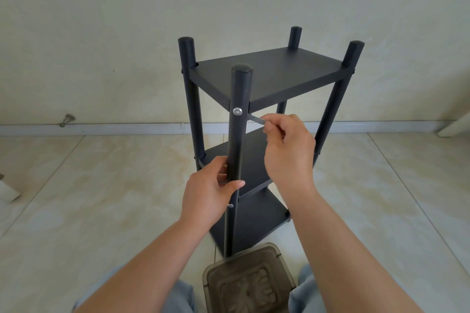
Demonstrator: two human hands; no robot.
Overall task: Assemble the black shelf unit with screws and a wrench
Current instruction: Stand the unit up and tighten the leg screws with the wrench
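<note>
Black shelf unit point(267, 76): left hand point(211, 193) is gripping the near post point(237, 134); right hand point(287, 150), at 3 o'clock, is pinching a wrench point(256, 118).

Black shelf unit point(267, 76) stood upright on tiles, near post point(237, 134) gripped by left hand point(208, 198), small wrench point(256, 118) (silvery) pinched by right hand point(287, 150) beside screw point(237, 110).

Both forearms are bare from elbow to wrist, with no sleeves, watch or rings showing on the left hand point(207, 193) or the right hand point(287, 150). Light blue-grey trousers point(305, 287) cover the knees at the bottom edge of the view.
</note>
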